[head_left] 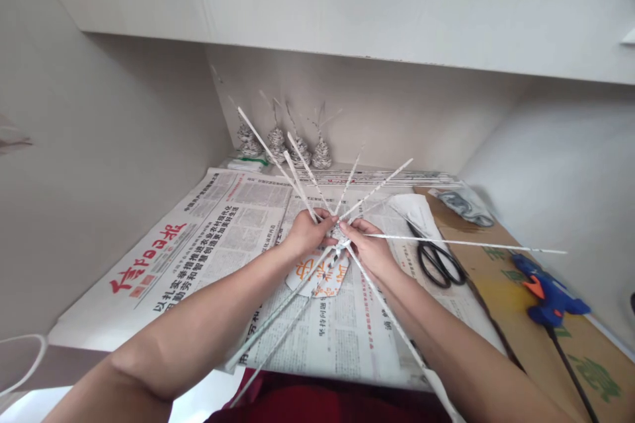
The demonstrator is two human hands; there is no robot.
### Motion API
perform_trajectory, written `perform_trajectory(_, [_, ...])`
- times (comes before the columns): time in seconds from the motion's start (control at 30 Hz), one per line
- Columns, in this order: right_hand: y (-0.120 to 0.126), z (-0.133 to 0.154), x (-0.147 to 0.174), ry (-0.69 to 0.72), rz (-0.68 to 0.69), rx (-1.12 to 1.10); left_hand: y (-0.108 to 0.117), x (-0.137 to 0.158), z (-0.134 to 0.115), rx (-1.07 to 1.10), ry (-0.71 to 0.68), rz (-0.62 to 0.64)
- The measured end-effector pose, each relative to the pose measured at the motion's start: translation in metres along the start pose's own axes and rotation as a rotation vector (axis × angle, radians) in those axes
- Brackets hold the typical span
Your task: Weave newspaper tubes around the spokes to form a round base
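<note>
Pinches the woven hub (338, 232) of radiating rolled-newspaper sticks (380, 188) between fingertips of left hand (308, 234) and right hand (371, 251), above spread newspaper (238, 211). Has black-handled scissors (423, 244) near right forearm, blue glue gun (553, 292) farther right.

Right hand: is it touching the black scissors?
Apart. The head view shows a strip of newspaper between the right hand and the black scissors.

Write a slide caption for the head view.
Left hand and right hand hold radiating paper strips at their crossing above newspaper, with scissors and a blue glue gun alongside.
</note>
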State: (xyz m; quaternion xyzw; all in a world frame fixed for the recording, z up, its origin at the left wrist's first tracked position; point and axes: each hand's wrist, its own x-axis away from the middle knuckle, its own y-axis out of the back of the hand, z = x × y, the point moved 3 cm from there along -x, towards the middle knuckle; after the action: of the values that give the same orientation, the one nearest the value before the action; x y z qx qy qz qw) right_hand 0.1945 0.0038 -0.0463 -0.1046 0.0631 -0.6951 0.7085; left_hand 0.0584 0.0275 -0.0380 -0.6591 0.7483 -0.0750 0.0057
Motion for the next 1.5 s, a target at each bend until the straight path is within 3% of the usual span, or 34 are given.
perform_trajectory(0.37, [-0.001, 0.005, 0.001, 0.074, -0.047, 0.099, -0.002, 0.003, 0.000, -0.019, 0.058, 0.024])
perform_trajectory(0.57, [-0.001, 0.007, 0.001, 0.071, -0.075, 0.174, -0.001, 0.008, -0.011, -0.220, -0.137, -0.034])
perform_trajectory(0.7, [0.000, 0.006, 0.000, 0.068, -0.092, 0.215, -0.001, 0.011, -0.018, -0.228, -0.254, -0.093])
perform_trajectory(0.9, [-0.003, 0.005, 0.001, 0.047, -0.073, 0.152, -0.004, 0.010, -0.011, -0.135, -0.145, -0.061])
perform_trajectory(1.13, [-0.004, 0.007, 0.003, 0.071, -0.171, 0.202, -0.003, 0.005, 0.004, -0.117, -0.086, -0.087])
perform_trajectory(1.37, [-0.003, 0.002, 0.002, 0.035, -0.035, 0.134, -0.004, 0.007, -0.005, -0.112, -0.033, -0.100])
perform_trajectory(1.5, [0.003, -0.001, -0.001, 0.061, -0.031, 0.222, -0.001, 0.005, -0.003, -0.111, -0.019, -0.100])
